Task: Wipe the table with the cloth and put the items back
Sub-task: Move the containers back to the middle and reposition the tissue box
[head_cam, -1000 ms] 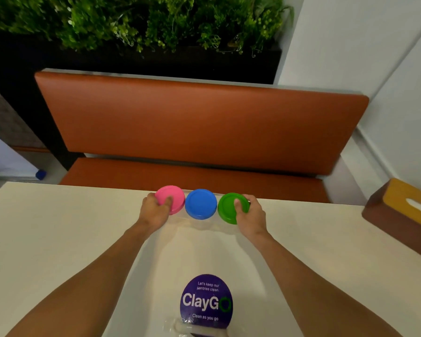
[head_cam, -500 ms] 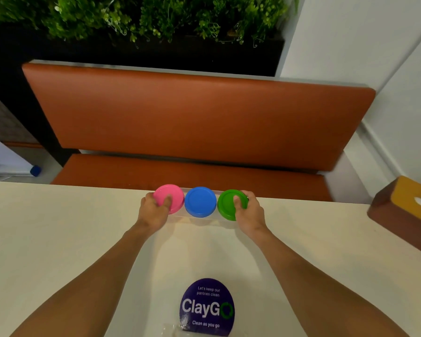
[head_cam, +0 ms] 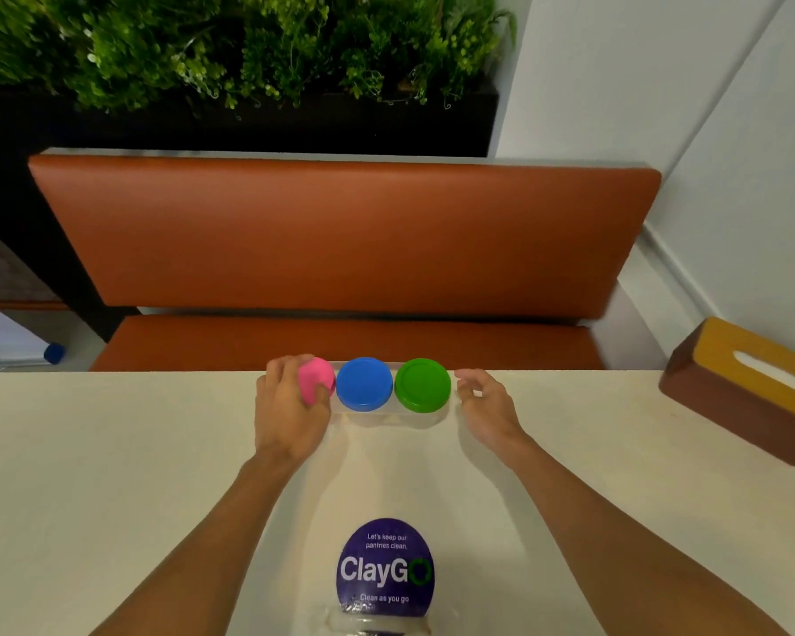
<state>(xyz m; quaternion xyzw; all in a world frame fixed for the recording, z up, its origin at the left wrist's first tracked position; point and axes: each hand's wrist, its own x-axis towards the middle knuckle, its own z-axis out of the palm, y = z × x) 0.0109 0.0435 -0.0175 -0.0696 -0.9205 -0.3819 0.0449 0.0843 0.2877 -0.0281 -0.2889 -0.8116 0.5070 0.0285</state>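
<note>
The bench [head_cam: 111, 452] looks clean. Left hand [head_cam: 290, 406] grips the pink jar [head_cam: 315, 381]; right hand [head_cam: 483, 403] is spread, empty. No cloth seen.

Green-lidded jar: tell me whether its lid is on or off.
On. The green lid sits flat atop its clear jar, level with the blue lid; the right hand is beside it, not touching.
</note>
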